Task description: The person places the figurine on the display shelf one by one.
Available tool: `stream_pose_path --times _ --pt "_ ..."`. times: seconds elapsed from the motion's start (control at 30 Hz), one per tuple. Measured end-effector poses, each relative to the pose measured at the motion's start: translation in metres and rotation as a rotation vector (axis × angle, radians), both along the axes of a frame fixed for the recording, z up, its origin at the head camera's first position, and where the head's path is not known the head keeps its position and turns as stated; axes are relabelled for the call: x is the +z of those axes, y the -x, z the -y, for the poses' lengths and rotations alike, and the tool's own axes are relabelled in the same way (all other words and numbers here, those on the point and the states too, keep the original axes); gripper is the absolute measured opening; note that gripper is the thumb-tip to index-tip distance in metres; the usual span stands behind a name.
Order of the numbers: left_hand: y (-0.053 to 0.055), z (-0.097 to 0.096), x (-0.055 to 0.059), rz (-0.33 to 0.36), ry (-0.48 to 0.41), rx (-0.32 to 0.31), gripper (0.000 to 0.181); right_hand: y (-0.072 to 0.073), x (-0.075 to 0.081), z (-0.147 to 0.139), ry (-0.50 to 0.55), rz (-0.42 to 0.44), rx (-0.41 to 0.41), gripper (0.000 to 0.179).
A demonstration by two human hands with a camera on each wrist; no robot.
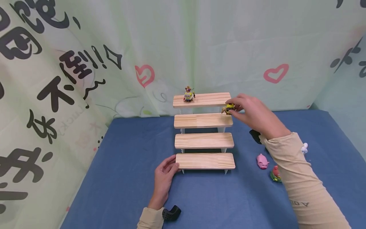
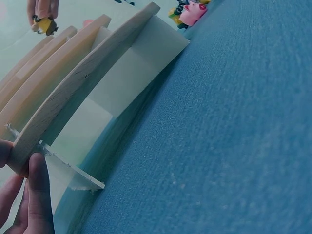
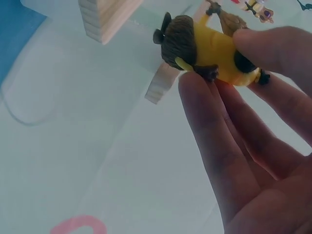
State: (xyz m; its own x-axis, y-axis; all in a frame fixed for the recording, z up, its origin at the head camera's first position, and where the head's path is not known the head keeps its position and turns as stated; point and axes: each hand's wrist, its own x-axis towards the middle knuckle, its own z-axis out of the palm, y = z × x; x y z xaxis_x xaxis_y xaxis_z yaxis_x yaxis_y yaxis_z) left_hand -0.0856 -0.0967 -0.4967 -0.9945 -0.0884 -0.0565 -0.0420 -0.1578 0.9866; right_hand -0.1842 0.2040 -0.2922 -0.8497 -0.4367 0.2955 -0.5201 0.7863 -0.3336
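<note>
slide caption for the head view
Right hand pinches a yellow figurine near a four-tier wooden stand; left hand grips its lowest shelf.

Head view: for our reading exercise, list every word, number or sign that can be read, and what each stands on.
"不", black, on the backdrop cloth
"!!", black, same cloth
"Lucky", faint, same cloth
Other black characters there: slanted or cut off, not surely readable
Right sleeve: small lettering, too small to read
No numbers readable.
</note>
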Motion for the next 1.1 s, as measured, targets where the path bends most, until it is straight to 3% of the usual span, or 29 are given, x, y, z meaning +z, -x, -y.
stream_pose_path --times 0.3,0.77,1.1 --pt "0.001 0.0 -0.001 -0.007 0.007 -0.005 0.044 0.006 0.002 0.008 0.026 0.004 -0.053 0.034" --pt "0.003 0.0 -0.004 -0.004 0.01 0.0 0.044 0.014 0.01 0.013 0.071 -0.001 -0.036 0.036" --pt "0.003 -0.001 -0.003 -0.009 0.01 0.002 0.044 0.026 0.014 0.024 0.048 0.018 -0.032 0.035"
